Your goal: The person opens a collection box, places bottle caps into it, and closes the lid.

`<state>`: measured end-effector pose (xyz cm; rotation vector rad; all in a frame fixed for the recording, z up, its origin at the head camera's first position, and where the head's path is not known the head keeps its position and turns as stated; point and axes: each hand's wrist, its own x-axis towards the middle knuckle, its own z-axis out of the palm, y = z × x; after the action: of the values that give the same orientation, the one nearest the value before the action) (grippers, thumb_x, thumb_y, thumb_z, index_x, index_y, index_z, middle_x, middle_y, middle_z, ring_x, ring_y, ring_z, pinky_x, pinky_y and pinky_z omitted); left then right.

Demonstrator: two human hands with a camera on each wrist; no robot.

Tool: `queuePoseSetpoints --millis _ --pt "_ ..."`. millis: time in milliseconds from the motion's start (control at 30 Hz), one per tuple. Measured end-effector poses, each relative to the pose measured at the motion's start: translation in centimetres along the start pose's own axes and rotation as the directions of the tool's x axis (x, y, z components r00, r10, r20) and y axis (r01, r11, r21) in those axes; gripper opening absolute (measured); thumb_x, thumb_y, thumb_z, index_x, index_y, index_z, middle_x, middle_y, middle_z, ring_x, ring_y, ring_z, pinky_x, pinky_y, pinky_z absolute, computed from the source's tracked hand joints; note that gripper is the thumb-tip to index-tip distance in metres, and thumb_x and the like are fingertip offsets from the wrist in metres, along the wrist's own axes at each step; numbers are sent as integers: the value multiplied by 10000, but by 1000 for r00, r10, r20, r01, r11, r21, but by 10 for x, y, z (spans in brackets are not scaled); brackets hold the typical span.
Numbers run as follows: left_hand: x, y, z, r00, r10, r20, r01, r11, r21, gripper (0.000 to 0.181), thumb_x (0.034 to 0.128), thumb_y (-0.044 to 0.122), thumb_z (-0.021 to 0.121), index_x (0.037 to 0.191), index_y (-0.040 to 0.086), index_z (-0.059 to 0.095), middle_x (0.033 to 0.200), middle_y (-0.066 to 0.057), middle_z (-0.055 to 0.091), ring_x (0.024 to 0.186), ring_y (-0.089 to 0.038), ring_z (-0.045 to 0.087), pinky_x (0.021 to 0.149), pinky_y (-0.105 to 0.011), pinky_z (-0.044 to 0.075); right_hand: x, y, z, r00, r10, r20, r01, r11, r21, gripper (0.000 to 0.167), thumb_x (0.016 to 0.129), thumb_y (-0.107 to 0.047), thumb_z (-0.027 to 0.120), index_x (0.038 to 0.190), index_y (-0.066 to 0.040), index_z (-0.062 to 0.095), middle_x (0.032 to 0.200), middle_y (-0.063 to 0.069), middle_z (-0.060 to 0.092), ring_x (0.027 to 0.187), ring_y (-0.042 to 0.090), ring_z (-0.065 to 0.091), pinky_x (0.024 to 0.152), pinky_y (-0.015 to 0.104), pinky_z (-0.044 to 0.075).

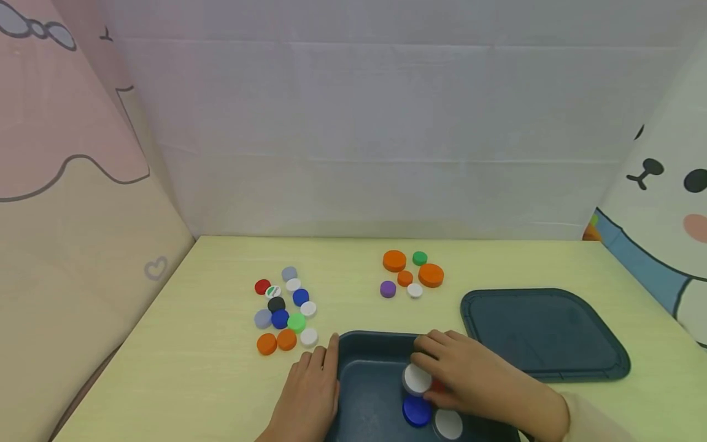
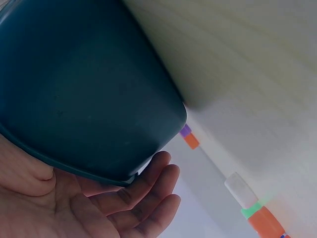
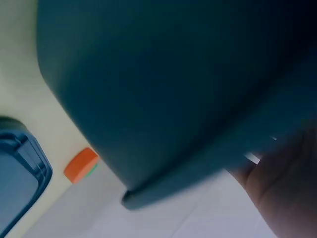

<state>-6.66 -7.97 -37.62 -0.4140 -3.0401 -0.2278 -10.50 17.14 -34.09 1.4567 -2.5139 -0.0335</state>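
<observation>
A deep dark-blue plastic box (image 1: 367, 341) stands at the table's front edge, its near part cut off by the frame. My left hand (image 1: 309, 390) rests along its left rim with fingers straight; the left wrist view shows them reaching past the rim. Inside the box my right hand (image 1: 469, 374) pinches a white bottle cap (image 1: 417, 379) between fingers and thumb. A red cap (image 1: 437, 385) shows partly beneath that hand. Beside them lie a blue cap (image 1: 417, 411) and another white cap (image 1: 448, 425). Only a blurred part of the right hand (image 3: 287, 183) appears in the right wrist view.
Several mixed-colour caps (image 1: 280, 318) lie left of the box on the table (image 1: 182, 368). Behind it sits a second group, with orange caps (image 1: 431, 275) and a purple cap (image 1: 388, 289). A dark-blue lid (image 1: 541, 331) lies flat at the right.
</observation>
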Motion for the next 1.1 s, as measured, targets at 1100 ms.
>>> queuePoseSetpoints --millis 1100 --pt "3 0 -2 1000 -9 26 10 1000 -18 567 859 227 597 1348 26 392 1021 -79 556 858 -194 487 801 -350 459 2 4 28 978 31 204 -78 971 226 255 832 -274 640 1034 -126 593 845 -95 479 725 -4 393 623 123 390"
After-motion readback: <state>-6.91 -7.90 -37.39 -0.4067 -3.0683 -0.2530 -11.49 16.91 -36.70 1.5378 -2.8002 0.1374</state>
